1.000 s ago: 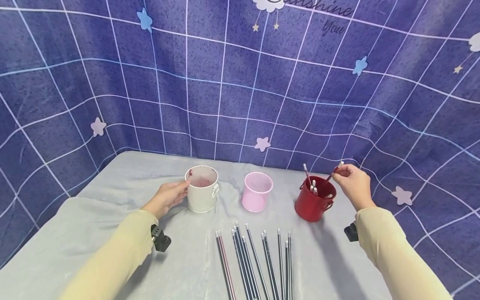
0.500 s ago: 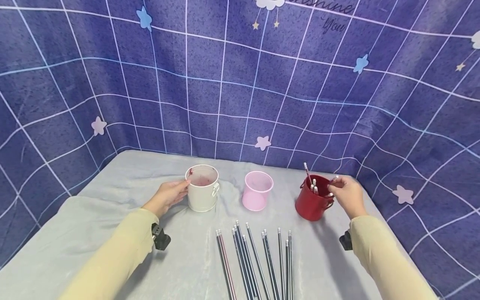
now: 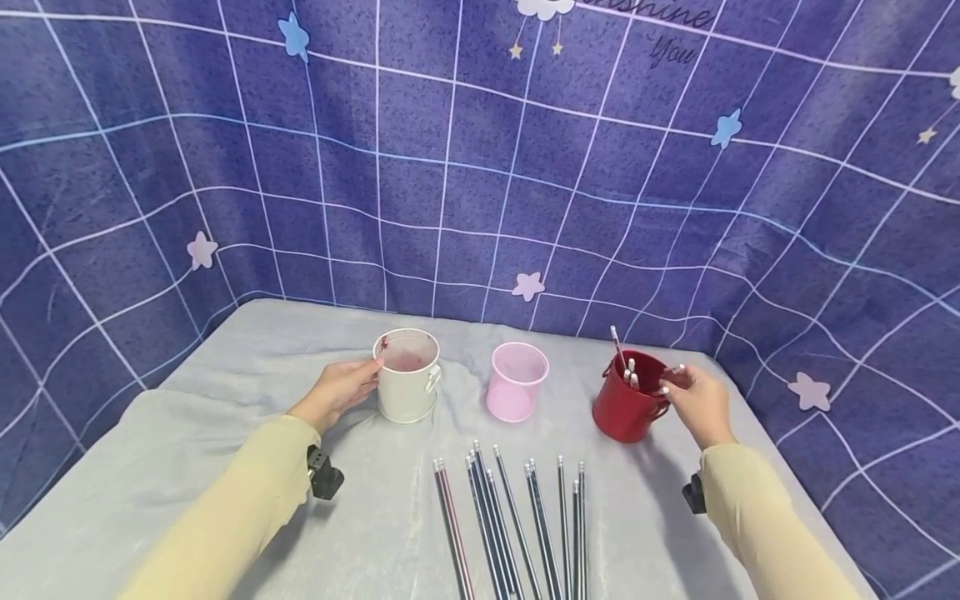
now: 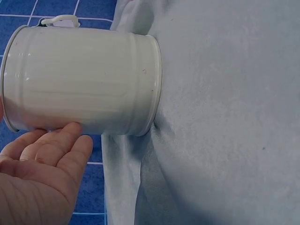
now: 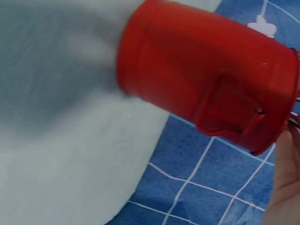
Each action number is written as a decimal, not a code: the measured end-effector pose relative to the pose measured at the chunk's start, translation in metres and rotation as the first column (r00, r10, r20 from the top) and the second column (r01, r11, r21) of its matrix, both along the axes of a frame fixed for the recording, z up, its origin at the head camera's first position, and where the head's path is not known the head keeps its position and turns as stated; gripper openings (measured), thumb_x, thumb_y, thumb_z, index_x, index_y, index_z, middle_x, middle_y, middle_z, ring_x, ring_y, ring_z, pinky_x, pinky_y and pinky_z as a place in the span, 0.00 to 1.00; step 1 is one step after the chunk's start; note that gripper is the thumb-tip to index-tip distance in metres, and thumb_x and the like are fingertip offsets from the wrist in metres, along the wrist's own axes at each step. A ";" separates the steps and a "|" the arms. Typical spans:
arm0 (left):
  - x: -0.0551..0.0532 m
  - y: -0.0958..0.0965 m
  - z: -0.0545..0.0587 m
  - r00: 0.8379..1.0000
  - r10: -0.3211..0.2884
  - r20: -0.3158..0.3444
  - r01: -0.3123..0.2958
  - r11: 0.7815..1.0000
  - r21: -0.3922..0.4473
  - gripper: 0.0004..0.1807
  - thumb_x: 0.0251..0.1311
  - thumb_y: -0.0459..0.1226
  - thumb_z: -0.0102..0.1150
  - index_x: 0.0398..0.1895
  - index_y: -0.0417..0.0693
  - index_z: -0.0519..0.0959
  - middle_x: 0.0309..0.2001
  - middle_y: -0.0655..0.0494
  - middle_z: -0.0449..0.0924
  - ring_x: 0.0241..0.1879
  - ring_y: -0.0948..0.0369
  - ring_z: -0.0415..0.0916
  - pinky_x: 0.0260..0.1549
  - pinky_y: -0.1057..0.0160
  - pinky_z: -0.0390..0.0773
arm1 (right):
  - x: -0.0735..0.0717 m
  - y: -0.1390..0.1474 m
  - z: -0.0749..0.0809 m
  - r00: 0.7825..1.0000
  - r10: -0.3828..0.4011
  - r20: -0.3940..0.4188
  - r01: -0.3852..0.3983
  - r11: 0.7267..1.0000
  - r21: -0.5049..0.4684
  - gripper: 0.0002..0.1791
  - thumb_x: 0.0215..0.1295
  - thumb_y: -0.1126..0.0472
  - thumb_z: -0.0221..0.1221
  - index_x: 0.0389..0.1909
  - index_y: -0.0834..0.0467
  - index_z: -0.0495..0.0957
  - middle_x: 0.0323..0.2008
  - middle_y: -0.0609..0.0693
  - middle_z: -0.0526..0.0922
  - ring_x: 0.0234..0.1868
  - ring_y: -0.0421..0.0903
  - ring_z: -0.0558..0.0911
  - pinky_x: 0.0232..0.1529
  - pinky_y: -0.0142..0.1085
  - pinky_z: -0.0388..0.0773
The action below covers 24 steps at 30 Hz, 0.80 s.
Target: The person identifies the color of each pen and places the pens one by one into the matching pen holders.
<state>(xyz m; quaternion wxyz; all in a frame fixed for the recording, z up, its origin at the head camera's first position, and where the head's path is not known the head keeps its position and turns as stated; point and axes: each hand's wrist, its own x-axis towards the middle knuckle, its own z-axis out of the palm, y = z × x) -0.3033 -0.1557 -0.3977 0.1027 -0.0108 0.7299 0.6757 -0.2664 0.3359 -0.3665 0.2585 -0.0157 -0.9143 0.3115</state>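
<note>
My left hand holds a white metal bucket at its side, with the thumb at the rim. In the left wrist view, curled fingers rest against the wall of the bucket. At the right, my right hand is at the rim of a red bucket, pinching a pencil by its eraser end. Several other pencils stand inside that bucket, eraser ends up. The right wrist view shows the red bucket and my fingers beside its rim.
Between the two buckets stands a pink cup. Several dark pencils lie in front of it on the grey cloth, with a red one among them at the left. A blue gridded curtain closes off the back and sides.
My right hand has lowered the pencil into the red bucket, moving down and slightly left. The left hand keeps its place on the white bucket.
</note>
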 end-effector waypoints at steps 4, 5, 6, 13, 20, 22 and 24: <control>0.000 0.001 0.000 1.000 0.006 -0.005 -0.006 1.000 -0.003 0.31 0.73 0.41 0.45 0.66 0.23 0.56 0.64 0.28 0.58 0.66 0.40 0.56 0.67 0.48 0.58 | 0.003 0.004 -0.005 1.000 -0.011 -0.021 0.011 1.000 0.008 0.10 0.58 0.71 0.58 0.39 0.72 0.78 0.38 0.68 0.83 0.42 0.63 0.83 0.40 0.46 0.79; -0.001 0.001 0.000 1.000 0.006 -0.006 -0.006 1.000 -0.003 0.31 0.73 0.41 0.44 0.66 0.23 0.56 0.64 0.28 0.58 0.66 0.40 0.56 0.67 0.48 0.58 | 0.004 0.004 -0.006 0.999 -0.020 -0.025 0.021 1.000 0.006 0.10 0.58 0.71 0.58 0.39 0.72 0.78 0.38 0.68 0.83 0.41 0.63 0.83 0.39 0.45 0.80; -0.001 0.002 -0.001 1.000 0.009 -0.006 -0.009 1.000 0.000 0.31 0.73 0.41 0.45 0.66 0.23 0.57 0.64 0.28 0.58 0.66 0.40 0.56 0.67 0.49 0.59 | 0.004 0.005 -0.007 0.999 -0.026 -0.028 0.026 1.000 0.007 0.10 0.58 0.70 0.58 0.39 0.72 0.78 0.38 0.68 0.83 0.41 0.63 0.83 0.39 0.45 0.81; -0.002 0.001 -0.003 1.000 0.008 -0.003 -0.008 1.000 0.000 0.31 0.73 0.42 0.44 0.67 0.24 0.56 0.64 0.28 0.57 0.67 0.41 0.55 0.67 0.49 0.58 | 0.009 0.007 -0.013 0.998 -0.027 -0.050 0.030 0.998 0.046 0.09 0.58 0.69 0.59 0.36 0.72 0.79 0.38 0.68 0.83 0.40 0.63 0.84 0.41 0.51 0.82; 0.001 0.001 0.000 1.000 0.017 0.000 -0.017 1.000 -0.016 0.32 0.73 0.42 0.45 0.67 0.24 0.56 0.64 0.29 0.58 0.66 0.41 0.57 0.67 0.49 0.59 | 0.015 0.008 -0.010 0.999 -0.030 -0.018 0.032 0.997 0.074 0.09 0.56 0.68 0.59 0.35 0.70 0.79 0.35 0.65 0.85 0.39 0.61 0.83 0.37 0.43 0.80; 0.000 0.001 0.000 1.000 0.018 0.001 -0.018 1.000 -0.019 0.32 0.73 0.43 0.45 0.67 0.23 0.56 0.64 0.29 0.58 0.66 0.41 0.57 0.67 0.49 0.60 | 0.017 0.008 -0.009 0.999 -0.035 -0.008 0.036 0.995 0.088 0.08 0.56 0.67 0.59 0.34 0.69 0.79 0.31 0.64 0.85 0.35 0.61 0.82 0.34 0.44 0.78; 0.000 0.002 0.001 1.000 0.014 0.000 -0.014 1.000 -0.024 0.32 0.73 0.43 0.44 0.66 0.23 0.56 0.64 0.29 0.58 0.66 0.41 0.57 0.67 0.49 0.59 | 0.020 0.008 -0.007 0.999 -0.035 -0.001 0.035 0.994 0.108 0.07 0.55 0.66 0.59 0.32 0.67 0.80 0.28 0.62 0.84 0.32 0.59 0.81 0.31 0.43 0.75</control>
